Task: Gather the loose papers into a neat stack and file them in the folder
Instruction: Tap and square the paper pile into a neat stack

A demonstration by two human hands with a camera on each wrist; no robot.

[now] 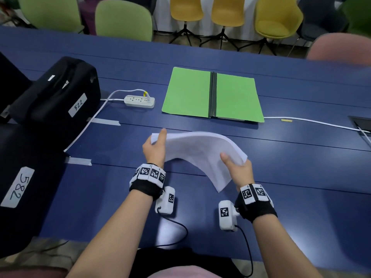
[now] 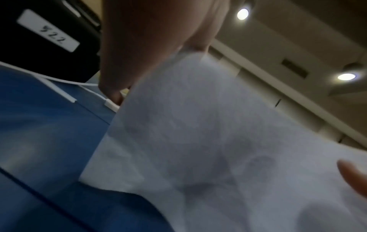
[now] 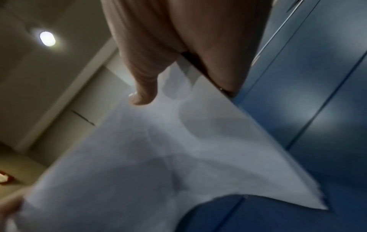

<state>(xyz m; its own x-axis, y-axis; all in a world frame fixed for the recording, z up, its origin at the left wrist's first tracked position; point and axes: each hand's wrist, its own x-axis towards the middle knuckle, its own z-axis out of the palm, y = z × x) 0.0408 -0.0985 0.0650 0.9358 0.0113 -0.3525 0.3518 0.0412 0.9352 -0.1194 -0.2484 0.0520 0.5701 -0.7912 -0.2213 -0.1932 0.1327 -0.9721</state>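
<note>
blue table [image 1: 281, 149] fills most of the head view, with green and yellow chairs [image 1: 220, 11] lined up beyond its far edge. both hands hold a white stack of papers [image 1: 198, 153] in the air above the table, and the sheets arch upward between them, with the near edge drooping toward the person. left hand [image 1: 154, 149] pinches the stack's left end, thumb on top and fingers underneath. right hand [image 1: 239, 171] pinches the right end the same way, thumb pressed on the upper sheet and the other fingers hidden below. from the left wrist view the papers [image 2: 198, 133] show from below, blurred, with the left hand [image 2: 143, 39] closed on their edge; the right wrist view shows the papers [image 3: 158, 149] gripped by the right hand [image 3: 178, 47], thumb on one face and fingers on the other.

green folder [image 1: 212, 95] lies open and flat on the table beyond the papers, apart from them, its dark spine running down the middle. white power strip [image 1: 139, 101] sits left of the folder with a plug in it, and its cable runs off toward the near left. two black cases stand at the left, labelled 522 [image 1: 77, 105] and 582 [image 1: 19, 187].
</note>
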